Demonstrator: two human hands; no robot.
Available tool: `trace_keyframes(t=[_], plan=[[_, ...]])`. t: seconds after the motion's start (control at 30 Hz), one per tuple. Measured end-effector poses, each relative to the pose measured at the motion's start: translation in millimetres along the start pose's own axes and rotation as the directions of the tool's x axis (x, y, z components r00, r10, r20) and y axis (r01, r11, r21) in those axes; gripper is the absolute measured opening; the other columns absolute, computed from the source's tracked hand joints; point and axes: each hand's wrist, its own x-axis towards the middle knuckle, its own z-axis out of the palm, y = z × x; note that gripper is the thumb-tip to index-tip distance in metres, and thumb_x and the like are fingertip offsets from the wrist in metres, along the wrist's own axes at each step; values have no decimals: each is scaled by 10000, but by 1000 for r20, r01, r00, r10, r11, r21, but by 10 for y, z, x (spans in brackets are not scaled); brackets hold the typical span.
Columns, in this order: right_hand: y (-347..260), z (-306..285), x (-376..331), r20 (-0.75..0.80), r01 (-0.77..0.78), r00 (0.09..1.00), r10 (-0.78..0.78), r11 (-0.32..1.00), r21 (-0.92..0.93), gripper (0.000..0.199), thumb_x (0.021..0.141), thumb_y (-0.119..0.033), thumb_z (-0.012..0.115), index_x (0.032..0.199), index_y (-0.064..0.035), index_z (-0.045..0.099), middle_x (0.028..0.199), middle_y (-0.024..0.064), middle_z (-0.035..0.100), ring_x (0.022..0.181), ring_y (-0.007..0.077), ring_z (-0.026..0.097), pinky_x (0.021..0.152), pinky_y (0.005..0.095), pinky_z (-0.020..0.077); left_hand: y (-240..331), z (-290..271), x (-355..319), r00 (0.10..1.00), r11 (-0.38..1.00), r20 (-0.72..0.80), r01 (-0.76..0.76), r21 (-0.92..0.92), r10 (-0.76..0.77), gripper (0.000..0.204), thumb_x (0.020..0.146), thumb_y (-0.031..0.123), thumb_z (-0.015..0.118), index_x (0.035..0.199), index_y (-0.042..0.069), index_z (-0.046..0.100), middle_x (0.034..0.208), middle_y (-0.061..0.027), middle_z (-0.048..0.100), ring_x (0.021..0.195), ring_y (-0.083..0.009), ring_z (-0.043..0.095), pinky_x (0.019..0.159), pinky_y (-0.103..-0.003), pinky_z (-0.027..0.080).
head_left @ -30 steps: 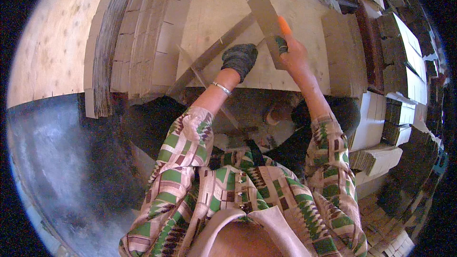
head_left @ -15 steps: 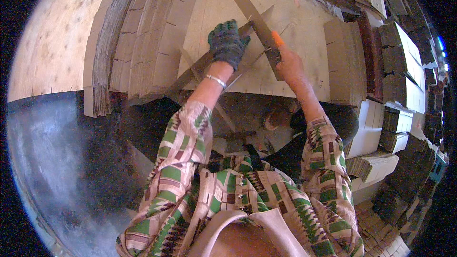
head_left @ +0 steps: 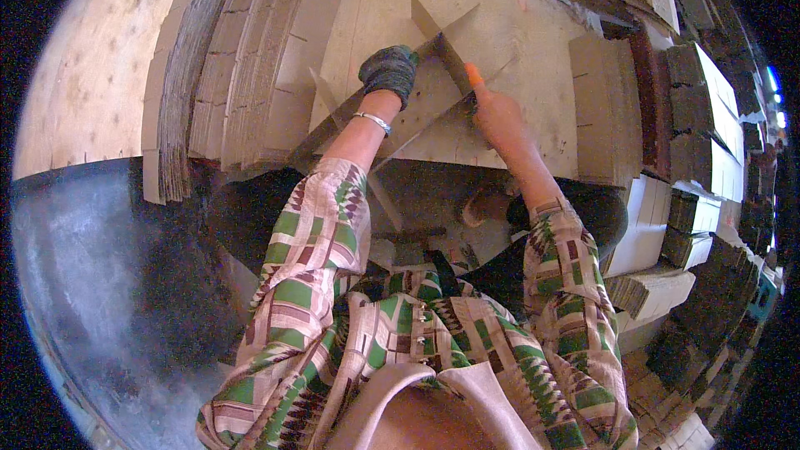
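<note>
My left hand (head_left: 388, 75), in a dark green-grey knitted glove, is closed around a long cardboard strip (head_left: 327, 135) that slants from lower left to upper right. My bare right hand (head_left: 500, 120), with an orange cover (head_left: 473, 75) on one finger, grips a second cardboard strip (head_left: 452, 62). That strip crosses the first just beyond my left hand, both standing on edge. A thinner-looking strip (head_left: 425, 130) runs between my hands, and another strip (head_left: 382, 197) slants down past the table edge. Together they form an open lattice. My right fingertips are partly hidden.
The pale wooden board (head_left: 533, 29) lies under the work. Stacks of slotted cardboard strips stand at left (head_left: 250, 67) and right (head_left: 607, 104). More cardboard bundles (head_left: 708, 108) pile up at far right. A second wooden board (head_left: 92, 67) is at far left.
My left hand's fingers, spread before, have curled into a grip. My right hand has moved slightly left, and its strip now sits lower at the crossing.
</note>
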Motion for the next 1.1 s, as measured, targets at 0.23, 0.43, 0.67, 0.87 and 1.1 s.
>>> trace_keyframes(t=[0.23,0.43,0.67,0.87,1.1], plan=[[751,-376,-374,-485,-171,870,92,978,-122,793,796,-121,721,1499,-132,354,1129,236,629,1018,409,638,836,491,527,-231,94,-214,932,987,-330,-161,-9,149,549,909,535,562,1240,106,648,1154,-179,688,1075,-359,652,913,-471,509],[2208,-730,-716,-410,-674,729,548,678,-293,491,819,-275,734,1247,-91,577,1128,171,689,1045,347,678,849,443,561,-166,-68,-567,914,971,-334,-237,26,232,586,888,499,621,1286,69,603,1198,-191,659,1105,-359,623,942,-494,481],[1620,-985,-556,-640,-157,667,382,911,380,486,810,-5,640,1286,-83,576,1223,175,676,1108,336,661,930,415,513,-426,118,-1066,836,910,-398,-415,-9,378,637,833,581,658,1246,97,632,1221,-198,642,1212,-377,554,1064,-545,373],[-226,-203,-591,-516,283,853,-77,900,332,807,766,97,595,1506,-167,412,1058,238,682,849,422,682,703,461,538,-387,335,-1205,914,912,-50,-394,114,402,419,869,467,625,1139,155,696,1155,-145,684,1205,-309,575,1092,-544,356],[-262,32,-436,-498,325,844,-199,928,181,882,732,18,635,1537,-179,332,880,213,693,721,400,679,615,496,539,-222,429,-1150,942,926,32,-334,176,334,239,913,253,504,926,166,726,893,-106,734,904,-306,695,1023,-511,405]])
